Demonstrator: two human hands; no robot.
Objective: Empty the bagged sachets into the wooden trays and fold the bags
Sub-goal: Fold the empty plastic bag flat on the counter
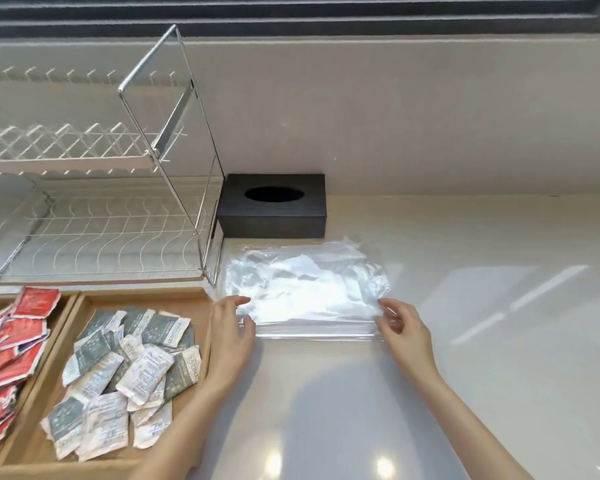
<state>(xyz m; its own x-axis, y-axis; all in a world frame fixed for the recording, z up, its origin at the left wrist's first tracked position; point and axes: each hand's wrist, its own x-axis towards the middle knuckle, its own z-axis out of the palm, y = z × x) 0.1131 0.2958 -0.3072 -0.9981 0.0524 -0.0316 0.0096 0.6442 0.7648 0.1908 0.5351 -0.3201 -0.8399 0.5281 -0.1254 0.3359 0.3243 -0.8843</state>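
Observation:
An empty clear plastic bag lies flat and crumpled on the pale counter, in front of a black box. My left hand pinches its near left corner and my right hand pinches its near right corner. The bag's near edge looks folded into a narrow strip between my hands. To the left stands a wooden tray holding several grey-green and white sachets. A second wooden tray further left holds several red sachets.
A black tissue box stands against the back wall behind the bag. A white wire dish rack with a metal frame fills the left rear. The pale counter stretches to the right.

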